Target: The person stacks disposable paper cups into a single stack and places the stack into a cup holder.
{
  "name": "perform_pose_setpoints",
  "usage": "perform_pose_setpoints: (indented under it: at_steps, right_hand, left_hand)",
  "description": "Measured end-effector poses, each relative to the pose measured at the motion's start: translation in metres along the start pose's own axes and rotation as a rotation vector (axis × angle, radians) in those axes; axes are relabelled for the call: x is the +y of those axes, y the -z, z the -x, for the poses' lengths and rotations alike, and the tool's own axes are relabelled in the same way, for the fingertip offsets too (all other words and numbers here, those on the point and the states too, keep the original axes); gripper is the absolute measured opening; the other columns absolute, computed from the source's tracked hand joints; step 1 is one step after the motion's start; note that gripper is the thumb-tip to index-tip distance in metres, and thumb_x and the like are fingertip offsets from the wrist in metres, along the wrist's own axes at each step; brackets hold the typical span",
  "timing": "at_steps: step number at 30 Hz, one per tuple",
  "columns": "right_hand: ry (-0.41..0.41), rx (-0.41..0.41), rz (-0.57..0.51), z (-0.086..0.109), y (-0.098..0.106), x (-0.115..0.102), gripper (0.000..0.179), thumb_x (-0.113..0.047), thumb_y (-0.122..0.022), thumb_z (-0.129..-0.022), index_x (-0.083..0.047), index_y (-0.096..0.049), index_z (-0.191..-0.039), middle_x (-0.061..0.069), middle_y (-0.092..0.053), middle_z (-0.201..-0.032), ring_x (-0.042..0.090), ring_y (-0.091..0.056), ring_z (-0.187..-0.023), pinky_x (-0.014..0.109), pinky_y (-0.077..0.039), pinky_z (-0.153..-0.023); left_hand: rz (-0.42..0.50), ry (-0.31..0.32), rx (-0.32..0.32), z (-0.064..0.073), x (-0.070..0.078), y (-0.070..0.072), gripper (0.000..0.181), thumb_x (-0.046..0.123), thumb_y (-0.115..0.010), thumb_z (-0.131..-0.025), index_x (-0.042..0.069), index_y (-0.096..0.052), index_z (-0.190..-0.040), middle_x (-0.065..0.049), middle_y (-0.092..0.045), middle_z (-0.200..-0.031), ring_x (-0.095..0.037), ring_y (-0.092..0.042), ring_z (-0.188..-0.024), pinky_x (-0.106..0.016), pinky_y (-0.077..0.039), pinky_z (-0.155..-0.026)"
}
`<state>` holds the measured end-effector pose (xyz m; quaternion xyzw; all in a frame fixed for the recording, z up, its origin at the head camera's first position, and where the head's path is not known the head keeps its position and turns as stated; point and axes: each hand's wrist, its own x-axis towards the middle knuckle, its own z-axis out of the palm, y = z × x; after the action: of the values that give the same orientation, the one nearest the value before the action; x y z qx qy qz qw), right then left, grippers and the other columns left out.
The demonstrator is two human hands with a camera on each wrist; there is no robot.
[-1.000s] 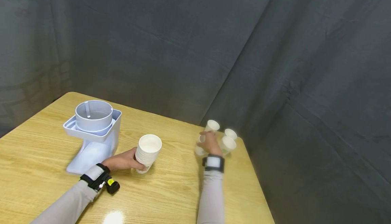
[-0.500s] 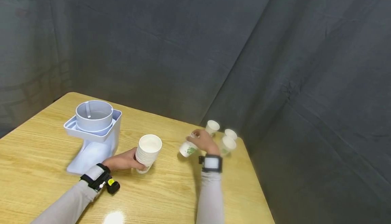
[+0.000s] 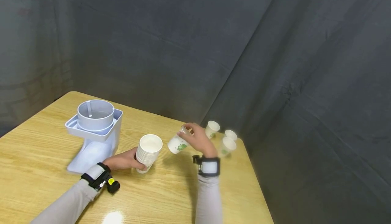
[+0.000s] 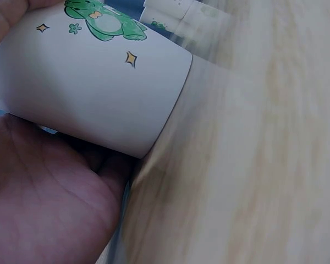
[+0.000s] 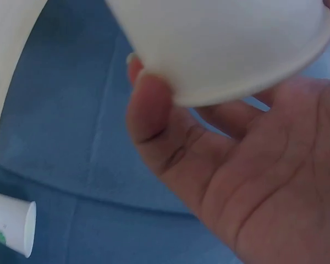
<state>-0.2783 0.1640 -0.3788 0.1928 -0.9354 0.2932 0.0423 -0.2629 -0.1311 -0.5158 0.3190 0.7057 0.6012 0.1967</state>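
My left hand grips a stack of white paper cups, mouths up, low over the wooden table. In the left wrist view the lowest cup of that stack shows a green cartoon animal and small stars. To the right of the stack, my right hand holds a single paper cup near its rim, tilted with its base toward the stack. The right wrist view has this cup's rim between thumb and fingers. A short gap separates the single cup from the stack.
Three more paper cups stand near the table's far right corner: a back cup, a right cup and a front cup. A pale blue-grey plastic device with a round bowl stands at the left. Dark curtains hang behind the table.
My right hand has lifted a paper cup from among the cups at the right and carried it leftward, tilting it. My left hand and its stack have stayed nearly still.
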Motion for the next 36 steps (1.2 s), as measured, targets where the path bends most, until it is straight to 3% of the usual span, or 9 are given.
perform_pose_setpoints:
  at_steps: [6, 12, 16, 20, 30, 36]
  right_hand:
    - [0.087, 0.053, -0.035, 0.003, 0.001, -0.02, 0.048, -0.042, -0.066, -0.096, -0.008, -0.064, -0.13, 0.008, -0.064, -0.122, 0.025, -0.058, -0.107, 0.042, -0.052, -0.087]
    - [0.168, 0.162, -0.072, 0.005, 0.001, -0.032, 0.041, -0.035, -0.068, -0.096, -0.009, -0.065, -0.128, 0.005, -0.063, -0.117, 0.018, -0.057, -0.102, 0.031, -0.051, -0.075]
    - [0.242, 0.202, -0.145, 0.005, -0.002, -0.04, 0.037, -0.03, -0.068, -0.097, -0.014, -0.064, -0.13, 0.003, -0.063, -0.115, 0.017, -0.058, -0.103, 0.031, -0.053, -0.073]
    - [0.304, 0.177, -0.193, 0.004, -0.009, -0.05, 0.038, -0.029, -0.067, -0.097, -0.014, -0.062, -0.132, 0.003, -0.061, -0.115, 0.016, -0.058, -0.104, 0.035, -0.055, -0.075]
    - [0.333, 0.066, -0.124, 0.002, -0.024, -0.064, 0.045, -0.029, -0.074, -0.093, -0.015, -0.064, -0.134, -0.003, -0.062, -0.126, 0.012, -0.058, -0.108, 0.027, -0.053, -0.08]
    - [0.368, 0.027, -0.117, 0.002, -0.032, -0.071, 0.05, -0.028, -0.081, -0.087, -0.016, -0.064, -0.134, -0.002, -0.061, -0.13, 0.015, -0.058, -0.113, 0.029, -0.053, -0.083]
  left_hand:
    - [0.001, 0.005, -0.001, -0.001, 0.001, -0.001, 0.07, 0.01, -0.079, -0.081, -0.008, -0.044, -0.138, -0.016, -0.06, -0.126, -0.025, -0.056, -0.114, -0.04, -0.043, -0.099]
    - [-0.001, 0.017, 0.002, -0.002, 0.0, -0.001, 0.071, 0.011, -0.079, -0.081, -0.007, -0.043, -0.139, -0.015, -0.06, -0.126, -0.024, -0.056, -0.114, -0.039, -0.043, -0.099]
    - [0.005, 0.02, -0.005, -0.001, 0.0, 0.0, 0.07, 0.012, -0.079, -0.082, -0.006, -0.043, -0.14, -0.015, -0.06, -0.126, -0.025, -0.056, -0.114, -0.04, -0.043, -0.099]
    - [0.005, 0.014, -0.014, -0.001, 0.001, 0.001, 0.069, 0.012, -0.078, -0.082, -0.006, -0.043, -0.139, -0.015, -0.06, -0.125, -0.027, -0.057, -0.113, -0.041, -0.044, -0.098]
    - [-0.003, 0.013, -0.018, 0.0, 0.002, 0.0, 0.07, 0.011, -0.078, -0.083, -0.007, -0.043, -0.14, -0.015, -0.061, -0.125, -0.025, -0.057, -0.113, -0.039, -0.044, -0.099]
    - [0.002, 0.011, -0.022, 0.0, 0.001, 0.002, 0.071, 0.012, -0.077, -0.084, -0.006, -0.039, -0.141, -0.016, -0.058, -0.128, -0.026, -0.056, -0.115, -0.04, -0.044, -0.099]
